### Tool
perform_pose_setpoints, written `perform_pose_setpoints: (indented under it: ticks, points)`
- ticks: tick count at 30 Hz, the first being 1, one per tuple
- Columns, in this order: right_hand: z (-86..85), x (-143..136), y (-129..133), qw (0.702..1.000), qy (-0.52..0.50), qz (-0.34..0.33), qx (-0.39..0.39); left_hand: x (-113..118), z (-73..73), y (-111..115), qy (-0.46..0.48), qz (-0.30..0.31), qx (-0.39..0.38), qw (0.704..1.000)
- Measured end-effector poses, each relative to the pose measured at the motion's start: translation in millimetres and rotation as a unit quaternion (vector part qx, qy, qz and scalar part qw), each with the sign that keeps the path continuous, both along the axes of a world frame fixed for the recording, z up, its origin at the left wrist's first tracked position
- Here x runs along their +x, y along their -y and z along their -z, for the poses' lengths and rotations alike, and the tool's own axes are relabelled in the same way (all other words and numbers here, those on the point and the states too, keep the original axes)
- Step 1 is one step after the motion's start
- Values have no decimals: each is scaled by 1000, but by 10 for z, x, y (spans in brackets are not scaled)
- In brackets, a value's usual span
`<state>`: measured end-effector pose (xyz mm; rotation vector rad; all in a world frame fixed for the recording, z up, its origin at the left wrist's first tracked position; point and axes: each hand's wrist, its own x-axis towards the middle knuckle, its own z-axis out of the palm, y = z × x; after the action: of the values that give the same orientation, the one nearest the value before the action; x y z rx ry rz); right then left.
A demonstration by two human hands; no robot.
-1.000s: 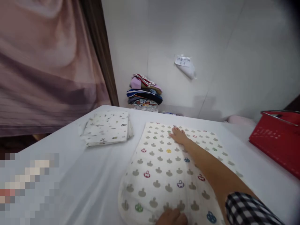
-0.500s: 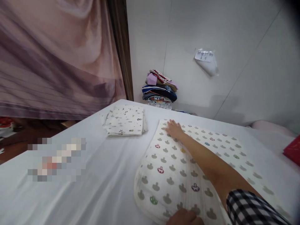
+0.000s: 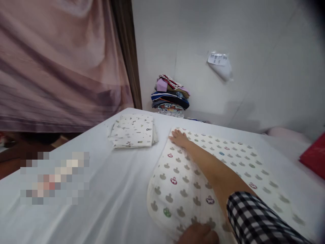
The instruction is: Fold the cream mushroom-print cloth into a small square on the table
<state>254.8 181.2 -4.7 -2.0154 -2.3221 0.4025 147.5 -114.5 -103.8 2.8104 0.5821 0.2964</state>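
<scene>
A white cloth with grey and coloured mushroom-like prints [image 3: 182, 193] lies spread on the white-covered surface [image 3: 109, 189]. My right hand [image 3: 179, 138] rests on its far left corner, palm down with the fingers spread. The right forearm, in a black-and-white checked sleeve, crosses over the cloth. At the bottom edge of the view, my left hand [image 3: 199, 234] has its fingers bent down on the near part of the cloth and pressed together; the rest of that hand is cut off.
A folded cloth with small prints [image 3: 133, 130] lies at the back left. Farther left is a pixelated item [image 3: 56, 178]. A pile of folded clothes [image 3: 170, 95] stands by the wall. A pink curtain [image 3: 63, 61] hangs left; a red object [image 3: 315, 157] is at right.
My right hand has slid a little left, onto the cloth's far corner, and more of the checked sleeve shows. My left hand has barely moved. The view has shifted slightly.
</scene>
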Motion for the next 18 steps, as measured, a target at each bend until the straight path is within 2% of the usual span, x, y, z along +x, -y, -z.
perform_pose_setpoints:
  ticks: [3, 5, 7, 9, 12, 15, 18]
  points:
    - [-55, 254, 312, 999, 16, -14, 43, -83, -266, -47, 25, 63, 14, 998]
    - [-71, 554, 569, 998, 36, 14, 46, -116, -351, -70, 62, 93, 53, 992]
    - [-73, 915, 802, 995, 56, 67, 39, -111, -321, -70, 108, 80, 90, 987]
    - [-57, 1268, 954, 989, 72, 121, 37, -72, -208, -55, 156, 46, 110, 981]
    - [12, 1648, 978, 979, 79, 189, 15, -1, -27, -43, 225, 9, 128, 966]
    - [96, 1786, 852, 973, 71, 220, -10, 1, 25, -56, 255, -6, 129, 958]
    - [122, 1798, 772, 974, 65, 219, -9, -75, -32, -69, 182, 7, 66, 981]
